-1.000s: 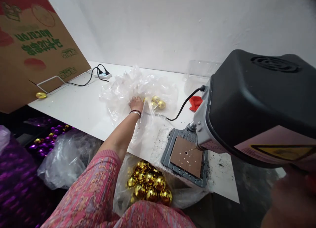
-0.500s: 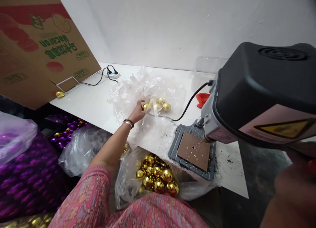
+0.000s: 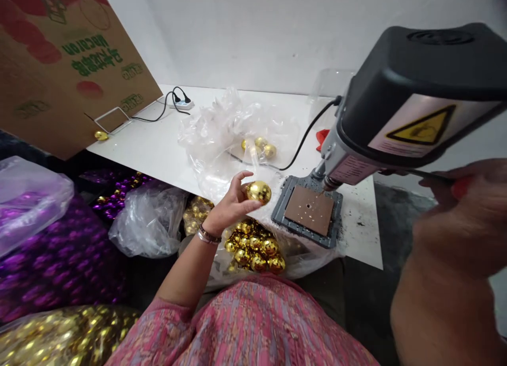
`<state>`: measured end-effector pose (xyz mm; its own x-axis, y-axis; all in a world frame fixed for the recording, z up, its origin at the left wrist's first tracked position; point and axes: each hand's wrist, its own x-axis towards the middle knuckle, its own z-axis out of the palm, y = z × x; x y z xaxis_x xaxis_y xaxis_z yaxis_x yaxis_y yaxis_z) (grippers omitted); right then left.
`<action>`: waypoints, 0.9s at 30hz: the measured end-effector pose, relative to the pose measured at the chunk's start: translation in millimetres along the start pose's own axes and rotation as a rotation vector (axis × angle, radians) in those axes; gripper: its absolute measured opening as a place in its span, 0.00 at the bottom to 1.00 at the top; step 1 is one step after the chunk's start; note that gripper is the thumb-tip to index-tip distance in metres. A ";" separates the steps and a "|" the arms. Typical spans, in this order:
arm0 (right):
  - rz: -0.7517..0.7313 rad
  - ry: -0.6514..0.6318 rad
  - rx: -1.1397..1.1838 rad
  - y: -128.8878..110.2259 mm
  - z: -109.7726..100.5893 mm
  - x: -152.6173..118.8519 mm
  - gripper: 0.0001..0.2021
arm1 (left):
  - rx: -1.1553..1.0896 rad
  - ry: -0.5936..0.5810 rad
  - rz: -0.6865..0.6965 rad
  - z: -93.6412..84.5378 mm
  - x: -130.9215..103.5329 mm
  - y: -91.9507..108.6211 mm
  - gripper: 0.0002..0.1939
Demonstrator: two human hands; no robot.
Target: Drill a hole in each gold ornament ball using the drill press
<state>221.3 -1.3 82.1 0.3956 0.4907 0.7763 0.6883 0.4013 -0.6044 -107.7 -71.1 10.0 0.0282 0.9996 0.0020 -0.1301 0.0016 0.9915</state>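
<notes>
My left hand [image 3: 233, 205] holds a shiny gold ball ornament [image 3: 259, 191] between thumb and fingers, just left of the drill press base [image 3: 280, 214]. A brown board [image 3: 309, 209] with a small hole and pale chips lies on that base. Above it hangs the drill press's black motor housing [image 3: 420, 75]. At the right edge, my right hand [image 3: 471, 207] is closed around the press's lever with a red knob [image 3: 461, 186]. Several more gold balls [image 3: 269, 151] lie in a clear plastic bag [image 3: 209, 139] on the table.
An open bag of faceted gold balls [image 3: 257, 261] sits below the table edge at my lap. To the left are a purple ball bag [image 3: 51, 260], a gold bag [image 3: 67, 337] and a cardboard box [image 3: 79, 65]. A power strip [image 3: 181, 105] stands at the back.
My left hand has come out of the clear bag with a gold ball and moved right and nearer to me. The view has shifted, and my right hand shows more fully on the lever.
</notes>
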 end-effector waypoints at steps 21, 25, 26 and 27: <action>0.019 -0.161 0.257 -44.4 12.6 48.7 0.20 | -0.527 -0.124 -0.362 54.3 12.4 -36.3 0.33; 0.186 -0.229 0.232 -51.6 28.8 83.3 0.23 | -0.406 -0.085 -0.408 59.0 20.5 -38.2 0.33; 0.202 -0.234 0.233 -53.1 32.1 88.1 0.24 | -0.353 -0.052 -0.403 61.4 22.8 -38.2 0.33; 0.212 -0.237 0.238 -54.6 34.5 91.2 0.25 | -0.290 -0.016 -0.388 64.2 25.4 -37.8 0.33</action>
<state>198.8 48.3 179.8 0.3431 0.7355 0.5842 0.4352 0.4267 -0.7928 -38.4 -47.6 -19.1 0.1442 0.9232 -0.3563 -0.3779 0.3841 0.8424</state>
